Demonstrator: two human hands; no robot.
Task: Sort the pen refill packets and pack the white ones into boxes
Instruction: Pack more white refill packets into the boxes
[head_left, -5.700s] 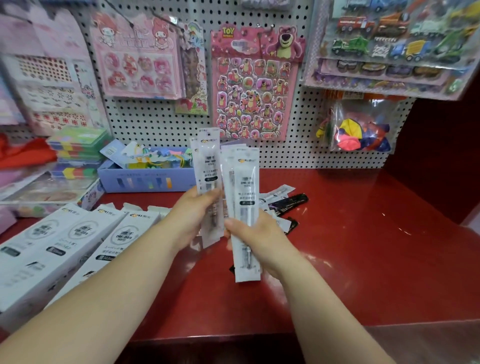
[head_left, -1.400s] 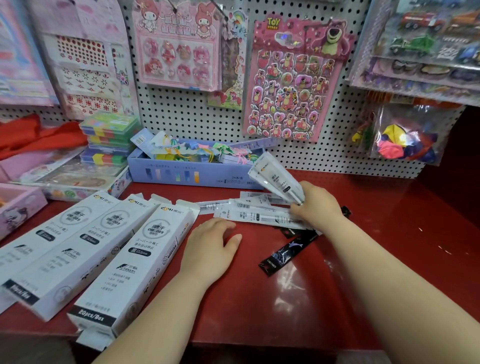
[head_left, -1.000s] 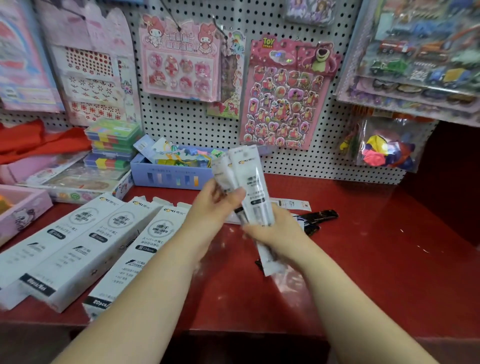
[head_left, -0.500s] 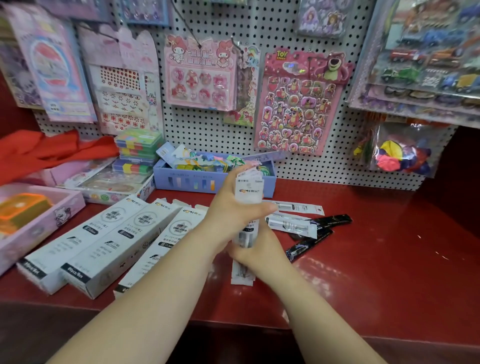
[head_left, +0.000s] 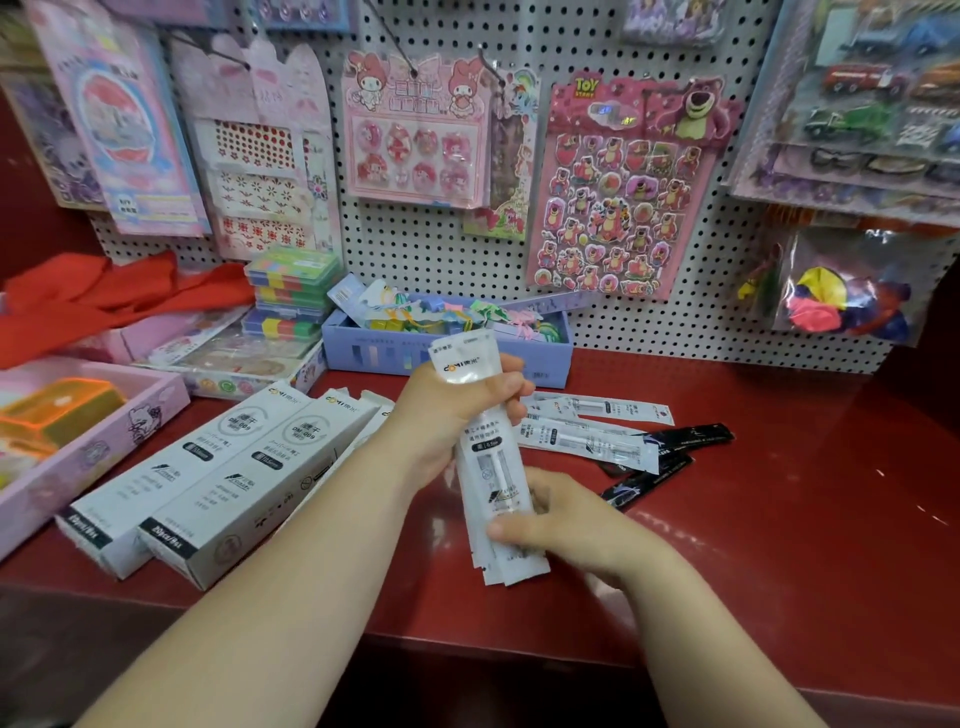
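Note:
A bundle of white pen refill packets (head_left: 491, 467) stands upright over the red counter, gripped by both hands. My left hand (head_left: 447, 415) wraps the upper part. My right hand (head_left: 561, 525) holds the lower part, thumb across the front. Behind the bundle lie more white packets (head_left: 587, 439) and a few black packets (head_left: 680, 441) loose on the counter. White refill boxes (head_left: 249, 467) lie side by side at the left, their near ends toward me; a third box is mostly hidden behind my left forearm.
A blue box of clips (head_left: 447, 353) stands against the pegboard wall (head_left: 431, 249). A pink tray (head_left: 78, 447) and stacked colourful cases (head_left: 291, 291) sit at the left. The red counter (head_left: 779, 519) ends at a front edge just below my forearms.
My right hand picked up white packets from the counter and brought them to my left hand. Both hands squared the bundle upright and lowered it slightly. The view shifted left.

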